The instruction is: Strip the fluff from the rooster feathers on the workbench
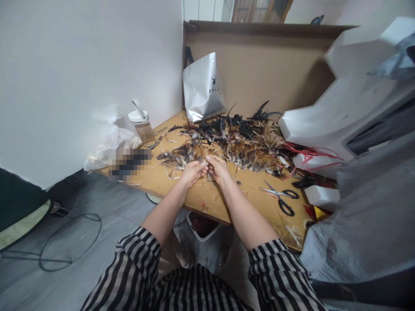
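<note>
My left hand (193, 172) and my right hand (218, 169) meet over the near part of the table, fingertips pinched close together. Between them is what looks like a small feather (209, 177), mostly covered by the fingers. Just beyond my hands lies a bunch of brown and tan feathers (181, 156). To the right of it, more brown feathers (249, 157) lie in a row. Black feathers (240, 125) form a band behind these. Black-handled scissors (281, 196) rest on the table to the right of my right hand, their blades spread.
On the wooden table (191, 199) stand a silver bag (204, 88) and a lidded cup (142, 125); a clear plastic bag (110, 142) lies at left. Cardboard (259, 65) rises behind. White foam (311, 112) and red strings (314, 153) bound the right. Below is a bin (202, 226).
</note>
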Demonstrator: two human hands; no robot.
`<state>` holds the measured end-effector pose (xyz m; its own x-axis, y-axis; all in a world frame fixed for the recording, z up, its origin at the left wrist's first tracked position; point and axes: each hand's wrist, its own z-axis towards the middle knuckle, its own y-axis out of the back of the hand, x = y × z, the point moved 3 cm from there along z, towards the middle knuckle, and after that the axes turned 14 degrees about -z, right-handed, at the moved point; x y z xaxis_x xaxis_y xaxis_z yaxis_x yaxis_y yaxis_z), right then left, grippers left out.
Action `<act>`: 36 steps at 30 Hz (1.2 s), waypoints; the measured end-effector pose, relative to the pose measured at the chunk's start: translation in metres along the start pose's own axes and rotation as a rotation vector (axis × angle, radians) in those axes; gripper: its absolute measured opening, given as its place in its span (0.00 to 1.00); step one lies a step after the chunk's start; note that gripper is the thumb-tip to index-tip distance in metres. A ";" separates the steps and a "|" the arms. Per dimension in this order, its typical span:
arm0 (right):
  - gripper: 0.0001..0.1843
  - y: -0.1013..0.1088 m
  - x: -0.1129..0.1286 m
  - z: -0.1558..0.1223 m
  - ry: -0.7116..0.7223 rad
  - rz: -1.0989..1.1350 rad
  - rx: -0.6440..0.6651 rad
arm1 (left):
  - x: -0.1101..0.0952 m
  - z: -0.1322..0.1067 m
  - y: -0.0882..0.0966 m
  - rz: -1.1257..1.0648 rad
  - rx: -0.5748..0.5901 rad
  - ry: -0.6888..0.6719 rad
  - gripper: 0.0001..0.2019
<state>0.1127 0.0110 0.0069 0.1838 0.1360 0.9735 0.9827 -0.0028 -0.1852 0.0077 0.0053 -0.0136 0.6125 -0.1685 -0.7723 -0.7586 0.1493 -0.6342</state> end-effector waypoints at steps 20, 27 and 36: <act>0.15 0.004 0.001 0.000 0.067 -0.106 0.022 | 0.001 -0.002 -0.002 0.016 0.012 0.014 0.13; 0.15 0.006 0.007 -0.001 0.117 -0.273 0.006 | -0.001 -0.004 -0.004 0.013 0.045 -0.012 0.14; 0.18 0.016 0.015 -0.003 0.190 -0.416 0.172 | -0.002 -0.007 -0.008 0.190 0.111 0.002 0.15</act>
<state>0.1311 0.0096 0.0189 -0.2066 -0.0927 0.9740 0.9587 0.1796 0.2205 0.0114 -0.0024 -0.0071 0.4599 -0.1291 -0.8785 -0.8315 0.2847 -0.4771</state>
